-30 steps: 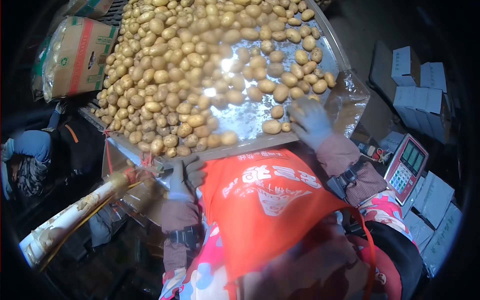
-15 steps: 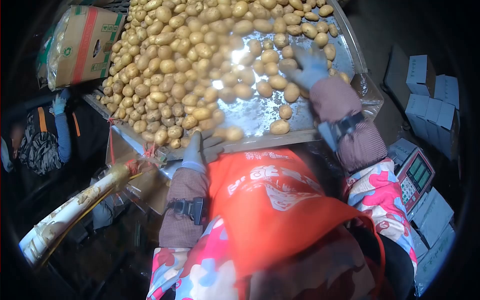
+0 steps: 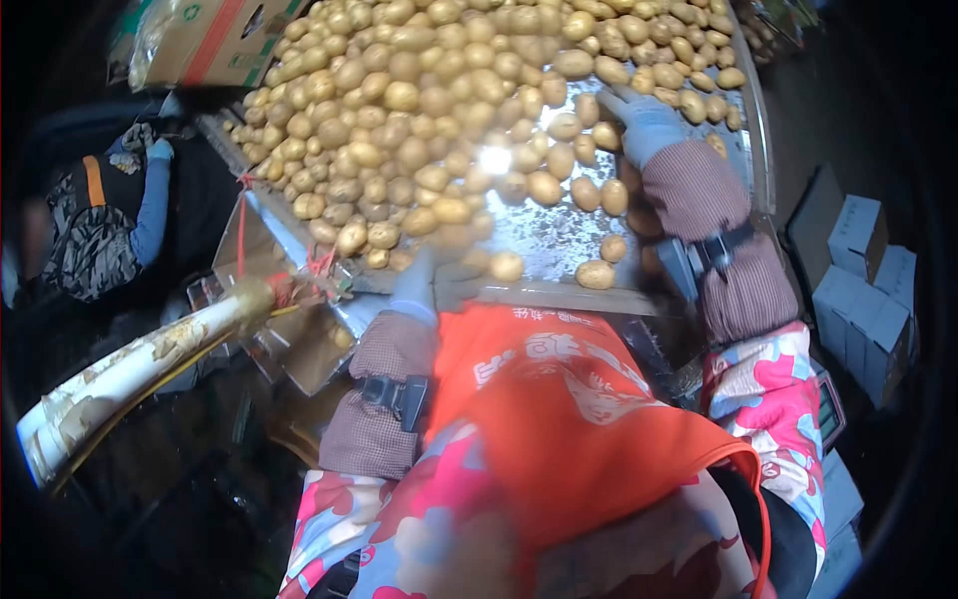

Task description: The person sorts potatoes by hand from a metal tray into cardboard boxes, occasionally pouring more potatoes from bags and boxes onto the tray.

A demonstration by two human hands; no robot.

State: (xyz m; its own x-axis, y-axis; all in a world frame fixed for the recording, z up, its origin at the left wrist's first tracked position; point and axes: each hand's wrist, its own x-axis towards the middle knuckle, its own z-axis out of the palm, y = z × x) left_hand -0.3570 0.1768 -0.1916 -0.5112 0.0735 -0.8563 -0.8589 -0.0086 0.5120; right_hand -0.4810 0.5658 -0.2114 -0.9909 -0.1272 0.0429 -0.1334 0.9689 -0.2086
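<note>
A big heap of yellow potatoes [image 3: 419, 120] covers a shiny metal table [image 3: 544, 240]. My right hand [image 3: 647, 125], in a grey glove, reaches far onto the table with its fingers spread over potatoes at the heap's right side. Also gloved, my left hand [image 3: 431, 282] is at the table's near edge, against the closest potatoes; it is blurred, so its grip is unclear. A few loose potatoes [image 3: 596, 273] lie on the bare metal between my arms. An orange apron [image 3: 559, 399] hangs below.
A cardboard box [image 3: 215, 40] stands at the table's far left. Another person in a blue sleeve [image 3: 150, 205] crouches on the left. A dirty white tube [image 3: 130, 369] slants at lower left. White boxes [image 3: 858, 290] are stacked on the right.
My right hand has moved from the near edge outward across the table into the potatoes. My left hand has risen from below the table to its near edge. The view shifted forward.
</note>
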